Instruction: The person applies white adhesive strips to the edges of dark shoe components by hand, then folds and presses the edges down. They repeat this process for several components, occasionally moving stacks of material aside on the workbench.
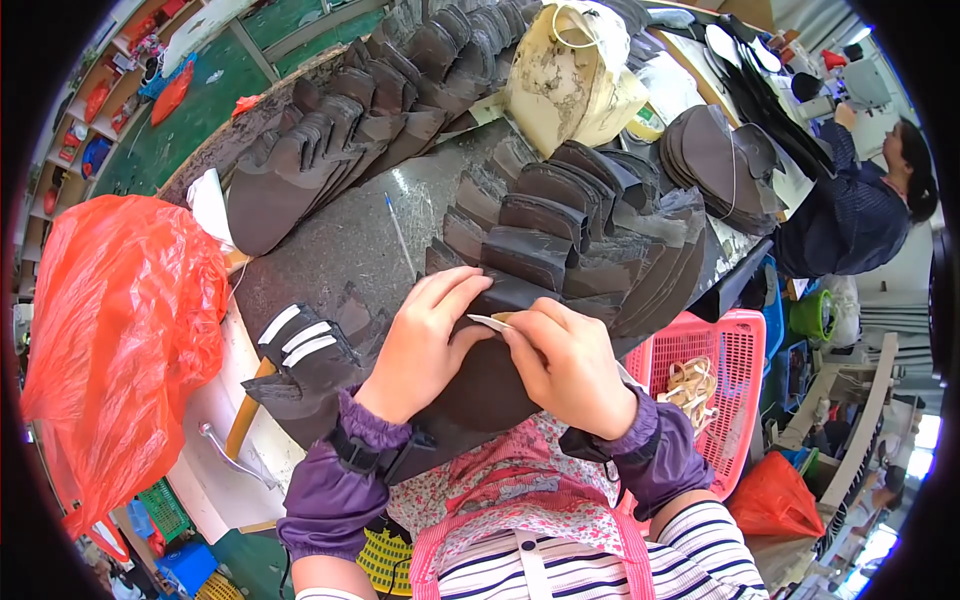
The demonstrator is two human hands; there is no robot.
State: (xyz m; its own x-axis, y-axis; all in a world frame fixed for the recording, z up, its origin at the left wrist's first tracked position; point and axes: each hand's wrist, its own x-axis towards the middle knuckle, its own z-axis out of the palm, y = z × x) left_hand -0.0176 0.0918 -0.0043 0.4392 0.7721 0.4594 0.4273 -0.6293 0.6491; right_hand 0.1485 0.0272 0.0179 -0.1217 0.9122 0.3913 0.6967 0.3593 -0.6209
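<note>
A dark brown, shoe-upper-like piece [485, 385] lies in front of me at the table's near edge, over my lap. My left hand [420, 340] grips its upper edge, with the thumb on the near side and fingers stretched over the far side. Between the thumb and fingers of my right hand [572, 365] is a small off-white strip [490, 322], its tip touching the dark piece close to my left thumb. Just beyond both hands, overlapping rows of similar dark pieces [530, 250] are fanned out. Left of my left hand, more dark pieces carry white strips [300, 340].
A dirty cream container [575, 75] stands at the back among further dark stacks [290, 180]. A pen [400, 230] lies on the tabletop. The red plastic bag [125, 340] bulges at left; a pink basket [725, 400] with beige strips is at right. Another person [850, 215] sits at far right.
</note>
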